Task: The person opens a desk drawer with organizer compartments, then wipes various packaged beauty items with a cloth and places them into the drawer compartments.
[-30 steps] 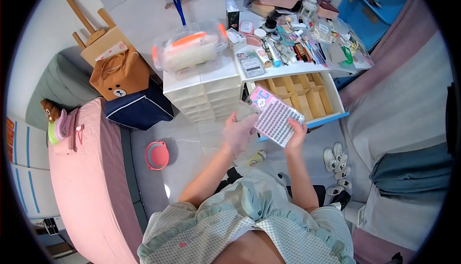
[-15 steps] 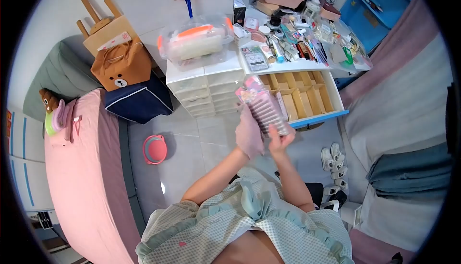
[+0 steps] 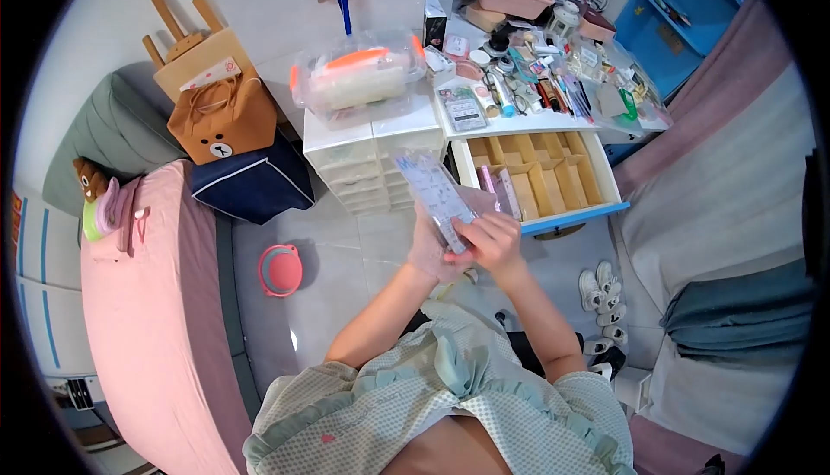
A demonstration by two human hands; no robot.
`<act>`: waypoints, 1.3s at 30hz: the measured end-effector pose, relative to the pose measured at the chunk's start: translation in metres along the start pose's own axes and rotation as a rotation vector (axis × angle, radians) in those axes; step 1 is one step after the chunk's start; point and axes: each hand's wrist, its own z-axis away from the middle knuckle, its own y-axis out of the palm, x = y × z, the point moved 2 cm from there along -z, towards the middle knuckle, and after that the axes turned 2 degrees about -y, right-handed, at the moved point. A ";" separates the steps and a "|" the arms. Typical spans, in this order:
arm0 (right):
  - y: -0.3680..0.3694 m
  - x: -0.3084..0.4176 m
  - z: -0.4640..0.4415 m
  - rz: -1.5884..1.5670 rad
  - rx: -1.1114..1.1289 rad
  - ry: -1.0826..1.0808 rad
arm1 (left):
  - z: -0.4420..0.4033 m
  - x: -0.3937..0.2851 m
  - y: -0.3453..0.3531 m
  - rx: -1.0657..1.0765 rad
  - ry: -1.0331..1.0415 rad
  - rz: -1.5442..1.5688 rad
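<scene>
Between my hands is a flat clear-plastic packet (image 3: 432, 194), its whitish side with bluish print facing up, tilted away to the left. My left hand (image 3: 429, 246) is closed around its lower left side, with a pink cloth (image 3: 471, 198) in the same hand, partly behind the packet. My right hand (image 3: 494, 243) grips the packet's lower right end with bent fingers. Just beyond stands a pulled-out drawer (image 3: 577, 218) with a blue front and tan cardboard dividers. Slim pink packages (image 3: 500, 188) stand in its left compartment.
Many cosmetics cover the white desk (image 3: 519, 123) above the drawer. A clear bin with an orange handle (image 3: 359, 77) stands on a white drawer unit (image 3: 346, 159). A pink basin (image 3: 281, 270) and shoes (image 3: 605, 298) are on the floor. At left is a pink-covered bed (image 3: 156, 319).
The packet has been turned over, from its pink side with striped rows to its whitish printed back. Both hands have shifted, and the right hand now reaches further across the packet.
</scene>
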 end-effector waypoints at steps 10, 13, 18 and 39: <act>0.015 0.010 0.015 -0.018 -0.006 -0.051 | -0.006 -0.046 0.012 -0.082 -0.017 0.120; 0.024 0.002 0.012 -0.052 -0.057 0.010 | -0.018 -0.040 0.004 -0.102 -0.022 0.095; 0.027 -0.005 0.003 -0.117 -0.093 0.077 | -0.019 -0.030 -0.001 0.050 -0.098 0.092; 0.029 -0.043 0.050 -0.897 -0.176 1.085 | -0.044 -0.051 -0.089 -0.401 0.369 -1.409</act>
